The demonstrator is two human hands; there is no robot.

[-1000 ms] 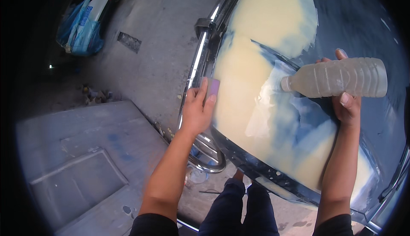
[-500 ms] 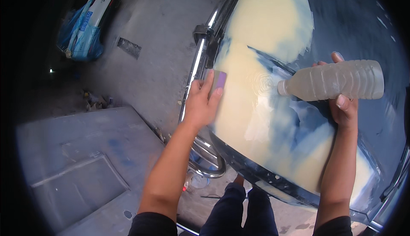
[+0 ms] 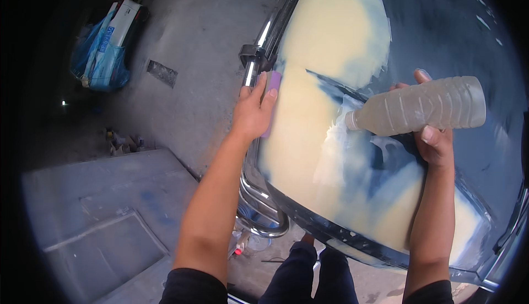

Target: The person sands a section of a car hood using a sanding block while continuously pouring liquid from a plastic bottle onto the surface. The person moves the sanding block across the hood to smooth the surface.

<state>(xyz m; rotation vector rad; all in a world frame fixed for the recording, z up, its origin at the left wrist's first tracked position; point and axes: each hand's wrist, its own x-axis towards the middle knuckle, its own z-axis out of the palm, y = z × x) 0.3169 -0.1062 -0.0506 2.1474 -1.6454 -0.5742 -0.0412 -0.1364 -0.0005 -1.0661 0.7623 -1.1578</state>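
My left hand (image 3: 252,110) is closed round a long purple-and-grey sanding block (image 3: 275,79), pressed against the left edge of a car hood (image 3: 292,155). The hood is dark, with broad cream filler patches and a wet, glossy area in the middle. In my right hand (image 3: 435,144) lies a ribbed, clear plastic bottle (image 3: 424,106) of cloudy liquid, held nearly level. Its uncovered mouth points left over the wet filler. My right fingers wrap behind the bottle, partly hidden, with the thumb in front.
Chrome tubing (image 3: 264,229) runs along the hood's left edge, with a black clamp (image 3: 254,55) farther up. A grey panel (image 3: 110,194) stands at lower left. Farther off on the concrete floor is a white-and-blue bumper-like part (image 3: 110,45) wrapped in plastic. My legs (image 3: 308,271) are below the hood.
My left hand has slid the sanding block farther up along the hood's edge. Rings rippling in the liquid below the bottle's mouth have gone. The whole view has shifted slightly.
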